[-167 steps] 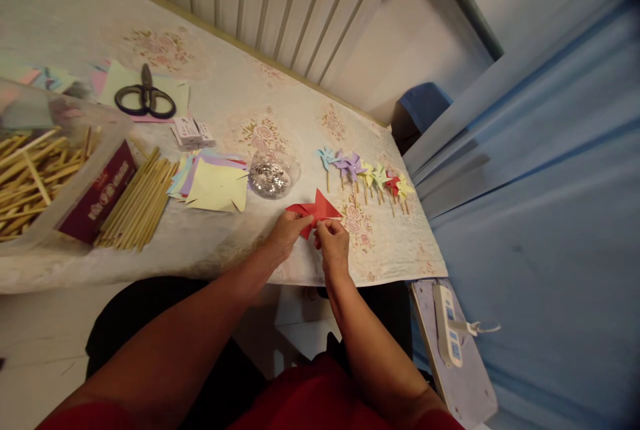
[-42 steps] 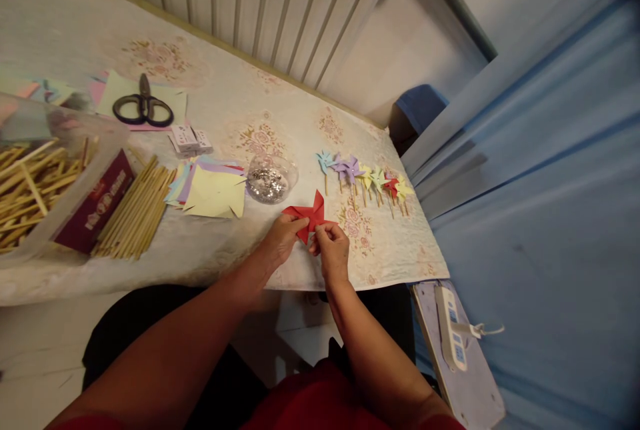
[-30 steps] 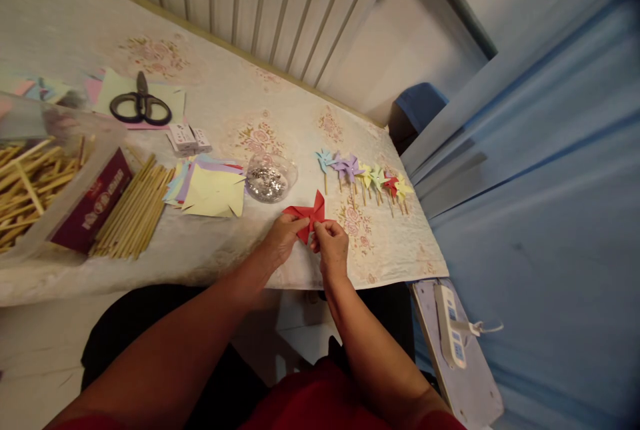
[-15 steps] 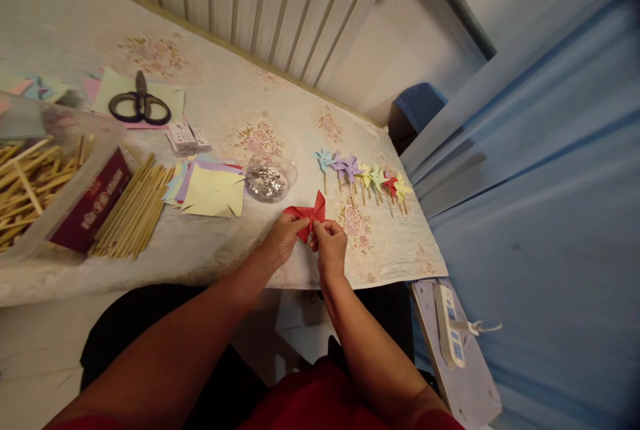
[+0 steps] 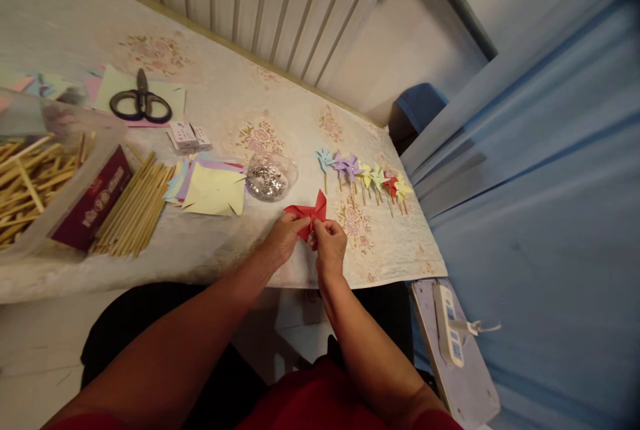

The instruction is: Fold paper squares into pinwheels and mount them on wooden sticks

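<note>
Hardly anything has shifted: both hands stay pinched on the folded red paper pinwheel [image 5: 307,214].
Left hand [image 5: 281,238] fingers grip its left edge, right hand [image 5: 327,245] fingertips its centre, beside the clear bowl of silver sequins [image 5: 270,178].

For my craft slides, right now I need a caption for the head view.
Both hands, left hand and right hand, pinch a red paper pinwheel beside a row of finished pinwheels.

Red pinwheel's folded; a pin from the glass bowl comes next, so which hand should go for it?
Left, probably. The left hand is on the bowl's side of the red pinwheel, with the glass bowl just beyond it. The right hand pinches the centre folds and sits farther away.
</note>
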`<state>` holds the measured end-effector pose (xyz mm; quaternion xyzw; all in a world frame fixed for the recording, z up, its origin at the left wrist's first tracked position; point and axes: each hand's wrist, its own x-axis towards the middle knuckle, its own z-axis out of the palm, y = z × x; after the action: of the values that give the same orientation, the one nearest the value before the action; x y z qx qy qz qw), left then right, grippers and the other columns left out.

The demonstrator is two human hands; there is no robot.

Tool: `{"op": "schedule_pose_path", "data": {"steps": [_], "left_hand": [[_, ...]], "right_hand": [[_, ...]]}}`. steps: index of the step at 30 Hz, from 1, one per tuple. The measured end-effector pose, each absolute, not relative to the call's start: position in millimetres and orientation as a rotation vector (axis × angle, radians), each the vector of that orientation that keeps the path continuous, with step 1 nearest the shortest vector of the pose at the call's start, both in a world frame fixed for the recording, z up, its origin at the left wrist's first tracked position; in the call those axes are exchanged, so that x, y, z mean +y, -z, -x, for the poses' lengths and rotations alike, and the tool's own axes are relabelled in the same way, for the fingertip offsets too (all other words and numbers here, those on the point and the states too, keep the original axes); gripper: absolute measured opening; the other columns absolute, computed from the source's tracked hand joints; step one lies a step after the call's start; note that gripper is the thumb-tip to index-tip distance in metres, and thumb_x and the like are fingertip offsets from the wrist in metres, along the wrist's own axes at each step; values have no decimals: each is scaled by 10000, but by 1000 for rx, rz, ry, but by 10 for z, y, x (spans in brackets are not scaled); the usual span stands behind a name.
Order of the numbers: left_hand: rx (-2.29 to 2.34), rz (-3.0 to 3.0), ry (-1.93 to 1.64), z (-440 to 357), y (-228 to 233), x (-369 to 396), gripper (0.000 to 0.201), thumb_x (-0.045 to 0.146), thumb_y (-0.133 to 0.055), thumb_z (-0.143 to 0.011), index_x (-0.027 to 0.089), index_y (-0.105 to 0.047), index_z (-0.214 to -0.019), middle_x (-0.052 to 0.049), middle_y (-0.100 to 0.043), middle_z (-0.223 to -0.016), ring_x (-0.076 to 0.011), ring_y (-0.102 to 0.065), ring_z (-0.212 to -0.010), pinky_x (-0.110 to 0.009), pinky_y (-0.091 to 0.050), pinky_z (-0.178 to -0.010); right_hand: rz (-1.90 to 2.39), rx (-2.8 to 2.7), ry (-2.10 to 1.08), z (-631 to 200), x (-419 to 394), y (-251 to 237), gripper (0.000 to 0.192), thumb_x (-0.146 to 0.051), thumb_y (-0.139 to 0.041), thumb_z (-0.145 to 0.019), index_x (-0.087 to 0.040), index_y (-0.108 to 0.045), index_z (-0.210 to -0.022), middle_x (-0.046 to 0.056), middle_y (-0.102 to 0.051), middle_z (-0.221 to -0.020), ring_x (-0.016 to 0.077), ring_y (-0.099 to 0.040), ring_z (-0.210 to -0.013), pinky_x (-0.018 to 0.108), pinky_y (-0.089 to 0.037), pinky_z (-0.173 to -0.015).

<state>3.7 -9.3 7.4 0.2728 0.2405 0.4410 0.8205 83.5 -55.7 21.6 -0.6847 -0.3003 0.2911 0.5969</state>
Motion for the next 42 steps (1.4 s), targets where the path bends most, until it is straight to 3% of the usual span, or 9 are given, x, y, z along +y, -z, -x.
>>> {"op": "schedule_pose_path", "data": {"steps": [34,40,42], "left_hand": [[564,-631,-939,-70,-7,-91,184,292,-722,-622,145,-612,-616,-3,-598,-566,-113,-514,-514,-248,-382,-514],[608,-606,-973,-59,41,-36,219,277,-752,-599,128,-671,-737,-23,-664,-690,-110,-534,-593,-234,-364,-559],[598,-612,-967,-54,46,-26,231,275,-756,-603,128,-677,-762,-27,-674,-713,-114,-539,-609,-236,-363,-571]], "right_hand": [[1708,-721,-610,-834,-570,-217,238,-392,-650,-748,-221,-510,-659,-74,-486,-475,109,-428,-413,238,-346,-441],[1767,-775,-176,-1083,-622,-433,309,-411,-651,-739,-168,-650,-930,8,-633,-785,149,-554,-686,286,-464,-682],[1748,-877,-176,-1197,-604,-559,308,-417,-647,-744,-161,-658,-915,18,-642,-800,156,-564,-733,292,-464,-726]]}}
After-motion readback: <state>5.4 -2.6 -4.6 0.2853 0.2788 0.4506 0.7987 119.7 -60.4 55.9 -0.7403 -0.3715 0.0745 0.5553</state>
